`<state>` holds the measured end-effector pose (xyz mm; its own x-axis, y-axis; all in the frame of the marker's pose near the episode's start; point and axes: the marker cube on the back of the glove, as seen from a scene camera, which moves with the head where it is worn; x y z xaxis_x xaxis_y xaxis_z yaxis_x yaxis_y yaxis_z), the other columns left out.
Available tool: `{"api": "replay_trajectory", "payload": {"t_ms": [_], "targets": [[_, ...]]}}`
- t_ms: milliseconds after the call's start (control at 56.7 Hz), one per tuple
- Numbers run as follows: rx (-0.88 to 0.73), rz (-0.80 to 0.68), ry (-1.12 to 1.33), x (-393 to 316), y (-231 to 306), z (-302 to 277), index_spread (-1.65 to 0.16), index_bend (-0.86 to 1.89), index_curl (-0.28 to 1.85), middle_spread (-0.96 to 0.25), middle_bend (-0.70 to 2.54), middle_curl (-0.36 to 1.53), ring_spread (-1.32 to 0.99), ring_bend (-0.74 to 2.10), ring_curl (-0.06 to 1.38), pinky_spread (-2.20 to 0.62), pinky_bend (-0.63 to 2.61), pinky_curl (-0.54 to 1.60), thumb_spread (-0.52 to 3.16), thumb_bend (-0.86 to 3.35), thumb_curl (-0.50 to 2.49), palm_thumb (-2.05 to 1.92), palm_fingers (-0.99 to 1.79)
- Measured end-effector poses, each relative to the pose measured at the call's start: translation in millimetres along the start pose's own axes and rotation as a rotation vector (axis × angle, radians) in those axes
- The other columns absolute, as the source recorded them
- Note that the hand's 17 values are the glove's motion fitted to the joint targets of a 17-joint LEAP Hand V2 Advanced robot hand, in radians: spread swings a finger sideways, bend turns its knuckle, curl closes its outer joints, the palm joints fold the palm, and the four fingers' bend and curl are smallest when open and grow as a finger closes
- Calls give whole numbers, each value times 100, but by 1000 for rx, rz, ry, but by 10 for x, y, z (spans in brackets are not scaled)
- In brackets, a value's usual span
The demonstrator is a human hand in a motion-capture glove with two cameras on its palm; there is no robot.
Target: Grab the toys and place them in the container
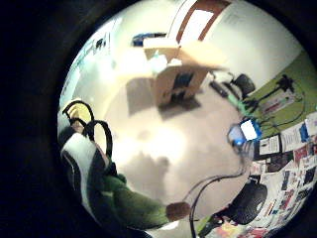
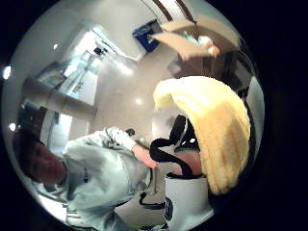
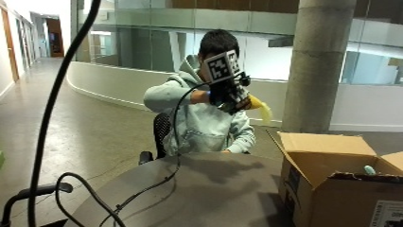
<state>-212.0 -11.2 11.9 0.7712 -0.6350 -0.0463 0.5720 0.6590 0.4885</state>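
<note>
From the outside view, a person in a light grey hooded sweatshirt [image 3: 205,123] sits behind a round dark grey table [image 3: 207,189]. The gloved right hand [image 3: 226,97] is raised high, in front of the head, well above the table. It grips a soft yellow plush toy [image 3: 261,109], long and a little curved; the toy sticks out of the hand toward the brown cardboard box [image 3: 327,184] and hangs down at its free end. The box stands on the table edge at the side, with its flaps open, well apart from the hand and lower. Inside the box, a small pale blue-green object [image 3: 370,170] shows just above the rim; what it is I cannot tell. A grey concrete pillar [image 3: 315,66] rises behind the box.

In the thumb side palm view, the yellow plush toy [image 2: 211,130] fills much of the picture, close against the palm, with the black straps and white plastic of the hand [image 2: 185,192] under it. The fingers are curled around the toy. Beyond it, the open cardboard box [image 2: 192,38] is seen farther away, and the person's sweatshirt [image 2: 101,178] is beside the hand.

In the little finger side palm view, the open cardboard box [image 1: 176,74] stands at a distance on the pale floor-like surface. A green sleeve [image 1: 133,206] lies next to the strapped hand [image 1: 84,153]. The toy is not seen here.
</note>
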Motion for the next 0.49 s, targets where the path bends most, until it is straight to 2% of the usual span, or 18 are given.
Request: {"api": "replay_trajectory", "payload": {"t_ms": [88,265,335,388,423,441,476,494], "targets": [[36,29,-20,-68,-423,-227,-16,102,79,-17,138,75,-29,145,64,-38,99,63,127,9,47,42,121],[95,103,-42,-117,-1180,-255,-15,105,82,-16,142,75,-28,148,64,-38,101,65,125,4,50,41,118],[114,191,-17,27,-1453,-126,-14,104,82,-15,142,74,-27,148,64,-39,101,66,125,2,50,39,117],[55,276,-16,133,-1601,33,-14,99,81,-15,139,73,-27,145,62,-37,97,64,127,-2,46,32,106],[-37,315,-40,175,-1653,153,-15,84,79,-15,131,70,-26,141,61,-35,97,64,126,-6,43,22,80],[-83,333,-55,196,-1669,209,-15,74,78,-16,126,69,-27,141,62,-34,97,65,123,-9,41,16,58],[-141,360,-81,226,-1687,296,-18,55,78,-15,101,64,-26,130,63,-29,104,70,119,-10,39,7,-18],[-146,366,-92,233,-1690,326,-19,50,77,-12,81,58,-22,109,59,-25,106,72,116,-10,38,3,-68]]}}
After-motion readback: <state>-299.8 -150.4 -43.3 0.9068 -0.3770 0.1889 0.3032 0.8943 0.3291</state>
